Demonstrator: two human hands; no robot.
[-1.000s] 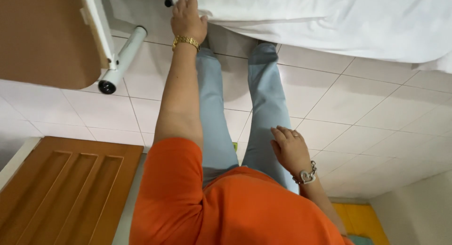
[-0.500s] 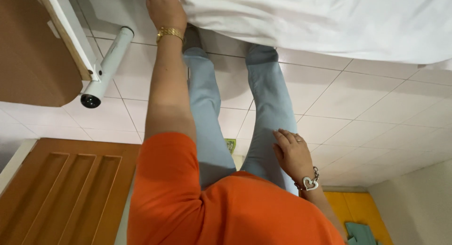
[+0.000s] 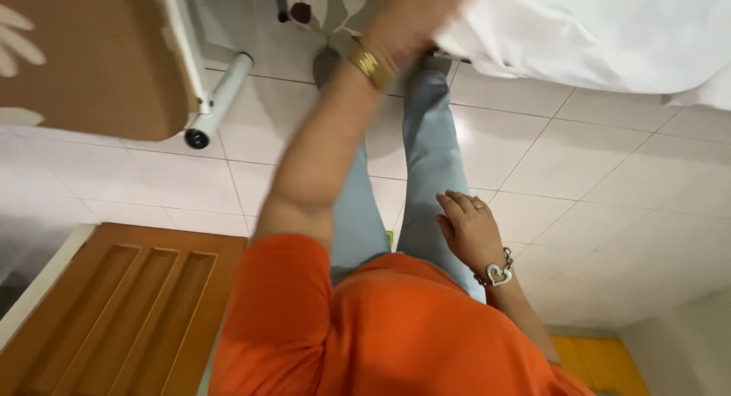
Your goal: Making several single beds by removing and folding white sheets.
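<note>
White tiled floor (image 3: 579, 167), white sheet (image 3: 594, 30) (bed edge), wooden door (image 3: 114, 304)

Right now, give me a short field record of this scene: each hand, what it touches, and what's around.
Left hand: blurred, on the edge of the white sheet
Right hand: open, resting against the thigh of the light jeans
Wrists: gold watch left, silver heart bracelet right
Surroundings: tiled floor, wooden door, brown board
</note>
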